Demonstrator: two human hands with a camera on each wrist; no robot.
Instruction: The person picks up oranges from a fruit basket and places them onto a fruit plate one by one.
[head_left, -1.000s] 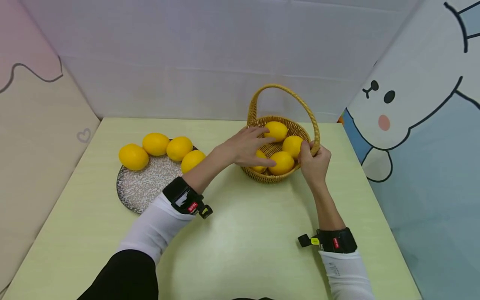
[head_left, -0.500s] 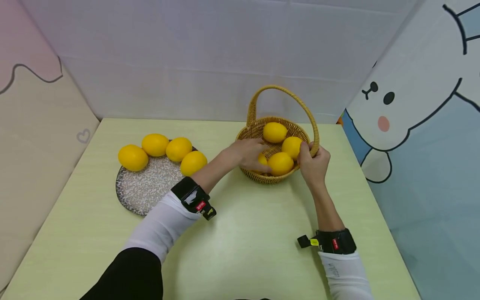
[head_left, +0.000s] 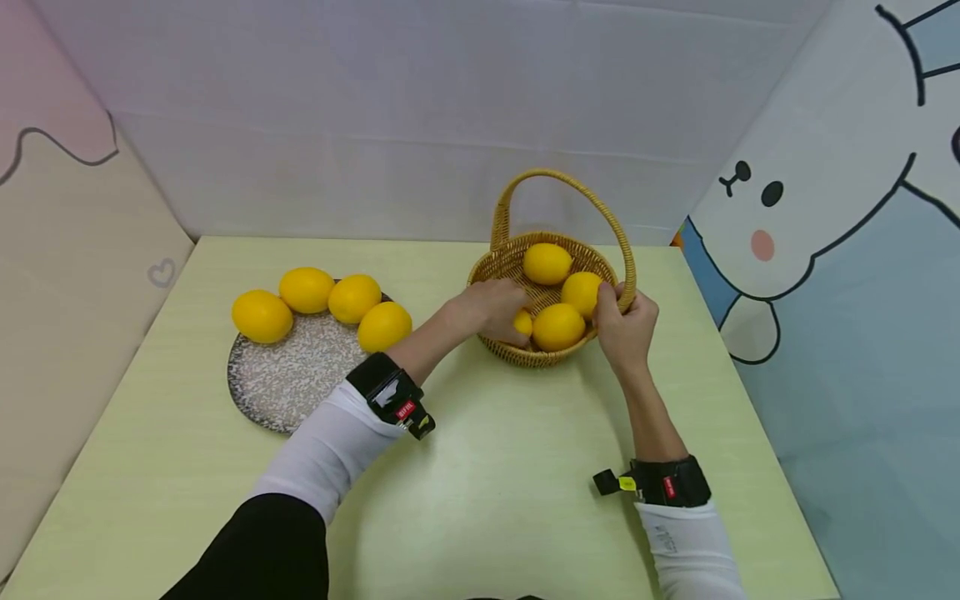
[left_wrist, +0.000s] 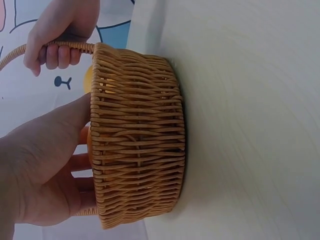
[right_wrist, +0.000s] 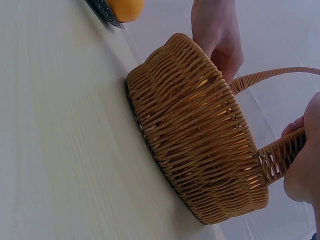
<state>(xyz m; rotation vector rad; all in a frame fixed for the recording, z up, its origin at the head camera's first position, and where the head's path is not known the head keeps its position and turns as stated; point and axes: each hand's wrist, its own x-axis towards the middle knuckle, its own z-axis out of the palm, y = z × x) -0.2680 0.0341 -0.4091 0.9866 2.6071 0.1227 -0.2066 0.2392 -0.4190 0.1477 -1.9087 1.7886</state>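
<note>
A brown wicker basket (head_left: 528, 357) with a tall arched handle (head_left: 594, 198) stands toward the back of the table. My left hand (head_left: 491, 310) reaches over its left rim, fingers and thumb curled around a lemon (head_left: 522, 323) inside. In the left wrist view, the basket wall (left_wrist: 140, 140) hides the fingertips and most of that lemon. Beside it lie three more lemons: a front one (head_left: 558, 327), a right one (head_left: 582, 293) and a back one (head_left: 547, 263). My right hand (head_left: 630, 329) grips the handle low on its right side.
Left of the basket lies a speckled grey plate (head_left: 288, 383), partly behind my left forearm. Several lemons (head_left: 307, 290) line its back edge, one (head_left: 262, 317) at the far left. A white wall (head_left: 360, 183) rises behind the pale table (head_left: 495, 500).
My left hand, spread over the basket a second ago, has drawn back to its left side and its fingers have curled around the left lemon. The right hand stays on the handle.
</note>
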